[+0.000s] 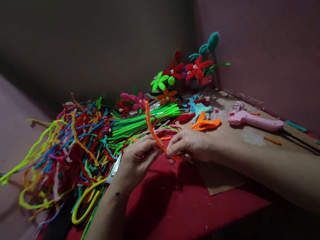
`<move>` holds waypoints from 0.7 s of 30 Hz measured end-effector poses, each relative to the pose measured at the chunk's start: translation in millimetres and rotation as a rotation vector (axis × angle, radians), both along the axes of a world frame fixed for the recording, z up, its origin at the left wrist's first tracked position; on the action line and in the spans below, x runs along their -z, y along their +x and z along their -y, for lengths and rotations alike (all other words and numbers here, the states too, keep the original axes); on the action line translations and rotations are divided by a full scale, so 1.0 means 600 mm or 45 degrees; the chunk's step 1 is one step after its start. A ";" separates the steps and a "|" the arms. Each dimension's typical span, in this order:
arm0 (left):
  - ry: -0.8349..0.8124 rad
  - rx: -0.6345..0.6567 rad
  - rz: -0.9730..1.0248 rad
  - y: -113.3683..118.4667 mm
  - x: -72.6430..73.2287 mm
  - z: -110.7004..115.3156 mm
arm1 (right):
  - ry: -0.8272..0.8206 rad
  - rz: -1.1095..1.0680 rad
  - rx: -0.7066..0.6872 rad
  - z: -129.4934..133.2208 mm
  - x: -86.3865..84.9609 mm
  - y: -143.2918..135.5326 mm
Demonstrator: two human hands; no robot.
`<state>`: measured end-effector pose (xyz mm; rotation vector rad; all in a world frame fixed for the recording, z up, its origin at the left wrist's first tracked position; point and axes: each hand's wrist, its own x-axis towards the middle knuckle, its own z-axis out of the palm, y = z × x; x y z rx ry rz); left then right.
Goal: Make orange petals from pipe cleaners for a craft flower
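Note:
An orange pipe cleaner (150, 125) stands up between my two hands over the red table, its lower part bent at the fingers. My left hand (141, 155) pinches it from the left, and my right hand (190, 144) grips its lower end between thumb and fingers. Scissors with yellow handles (84, 205) lie beside my left wrist, their blades partly hidden behind that hand. Just beyond my right hand rest orange pipe-cleaner petals (205, 122). A bundle of green pipe cleaners (145, 119) lies behind my left hand.
A tangled heap of coloured pipe cleaners (65, 154) fills the left side. Finished flowers, among them a red flower (197, 67) and a lime one (159, 81), stand at the back. A pink glue gun (255, 120) with a black cord rests on cardboard (227, 178) at right.

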<state>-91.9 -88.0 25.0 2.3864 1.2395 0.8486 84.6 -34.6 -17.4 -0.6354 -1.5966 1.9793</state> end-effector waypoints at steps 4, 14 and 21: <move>0.140 -0.008 -0.128 0.002 -0.006 0.003 | -0.035 -0.061 0.024 0.004 0.002 -0.003; 0.264 -0.010 -0.177 -0.002 -0.007 0.007 | -0.015 -0.064 0.074 0.015 -0.004 -0.006; 0.268 -0.028 -0.160 0.000 -0.009 0.006 | 0.056 -0.138 0.103 0.015 -0.002 -0.008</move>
